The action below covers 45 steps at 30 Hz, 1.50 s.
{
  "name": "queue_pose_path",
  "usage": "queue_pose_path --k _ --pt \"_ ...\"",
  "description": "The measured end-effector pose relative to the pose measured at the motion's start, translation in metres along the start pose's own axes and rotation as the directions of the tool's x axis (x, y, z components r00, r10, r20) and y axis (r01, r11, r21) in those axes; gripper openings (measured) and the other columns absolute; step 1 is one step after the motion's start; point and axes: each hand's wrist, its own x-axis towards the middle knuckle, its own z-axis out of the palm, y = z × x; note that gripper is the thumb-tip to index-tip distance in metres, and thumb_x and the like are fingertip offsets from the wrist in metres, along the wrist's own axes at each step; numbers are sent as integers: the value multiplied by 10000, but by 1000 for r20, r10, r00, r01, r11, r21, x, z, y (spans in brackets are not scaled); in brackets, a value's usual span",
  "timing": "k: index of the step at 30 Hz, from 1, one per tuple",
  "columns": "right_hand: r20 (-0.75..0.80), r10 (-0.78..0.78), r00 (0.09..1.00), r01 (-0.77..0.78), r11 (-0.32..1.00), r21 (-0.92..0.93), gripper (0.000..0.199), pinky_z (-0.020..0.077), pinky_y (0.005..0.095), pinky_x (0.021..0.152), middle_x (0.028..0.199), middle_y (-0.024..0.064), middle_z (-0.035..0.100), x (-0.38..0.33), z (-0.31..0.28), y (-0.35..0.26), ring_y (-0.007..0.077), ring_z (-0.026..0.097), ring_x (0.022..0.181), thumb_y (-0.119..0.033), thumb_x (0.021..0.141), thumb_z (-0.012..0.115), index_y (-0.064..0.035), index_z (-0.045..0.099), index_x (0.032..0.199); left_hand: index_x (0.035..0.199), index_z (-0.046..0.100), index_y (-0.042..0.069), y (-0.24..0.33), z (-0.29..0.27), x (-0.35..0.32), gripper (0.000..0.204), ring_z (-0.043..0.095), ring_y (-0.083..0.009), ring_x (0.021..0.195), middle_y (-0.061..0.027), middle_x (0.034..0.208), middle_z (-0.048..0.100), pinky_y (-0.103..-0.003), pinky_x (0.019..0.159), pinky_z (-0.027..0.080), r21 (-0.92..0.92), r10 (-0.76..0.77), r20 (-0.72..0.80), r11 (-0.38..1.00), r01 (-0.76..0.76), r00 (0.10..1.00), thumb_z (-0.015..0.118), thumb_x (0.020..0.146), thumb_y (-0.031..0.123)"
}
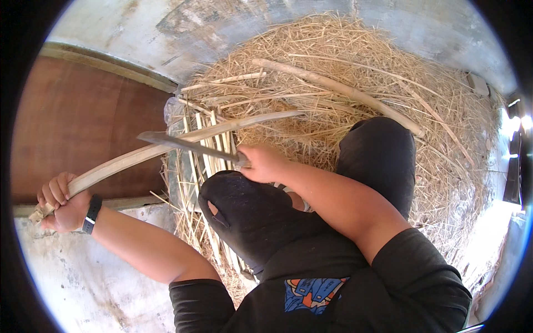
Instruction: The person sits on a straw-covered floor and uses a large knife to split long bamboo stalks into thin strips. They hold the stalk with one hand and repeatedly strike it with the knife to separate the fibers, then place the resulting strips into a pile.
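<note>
At the far left, my left hand (65, 204) is wrapped round the thick end of a long, pale split bamboo strip (119, 162). The strip slants up to the right, its thin end over the straw. My right hand (263, 163) grips a long knife (191, 146) by its handle, just above my left knee. Its dark blade points left and crosses in front of the strip; whether the edge touches it I cannot tell. Several narrow split bamboo slats (212, 159) lie side by side below the strip, partly hidden by my left leg.
Loose straw (311, 41) covers the floor ahead and to the right. A bamboo pole (338, 87) and a thin bamboo strip (444, 129) lie on it. A brown panel (83, 105) is set between pale walls at the left. A small block (478, 84) stands by the right wall.
</note>
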Motion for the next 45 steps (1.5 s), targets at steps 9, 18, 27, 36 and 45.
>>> queue_pose_path --k 9,18,27,36,45 --pt "-9 37 999 -37 999 28 425 521 449 717 831 220 656 6 -9 -36 387 655 781 -172 760 692 11 583 1128 703 484 141 -8 19 -4 738 299 -77 417 53 517 330 -232 415 271 -18 -15 24 1000 16 1000 357 797 862" --pt "98 236 967 -244 967 77 397 511 444 746 896 209 656 11 -27 -41 371 655 831 -160 771 670 2 586 1124 699 487 145 -8 22 -6 751 289 -78 408 48 513 337 -226 414 271 51 28 -38 998 -26 999 346 785 878" --pt "-37 304 952 -299 948 109 375 517 433 777 962 212 664 11 -15 -19 375 659 869 -164 764 679 28 589 1074 716 471 148 -14 30 -3 726 268 -88 415 48 521 312 -228 418 263 148 38 -118 989 -20 992 351 802 859" --pt "10 187 982 -187 972 143 368 520 446 752 856 218 666 6 -16 -17 371 672 819 -152 749 676 -4 622 1082 715 457 143 -11 31 -2 754 261 -88 431 37 538 308 -229 419 261 212 65 -171 977 -28 983 281 812 869" --pt "80 -61 995 56 996 63 268 519 447 686 807 156 670 3 -12 -26 344 674 747 -186 758 681 -72 623 994 728 441 134 -2 25 2 759 256 -103 440 25 548 313 -235 415 255 240 86 -160 970 -46 983 257 819 865"
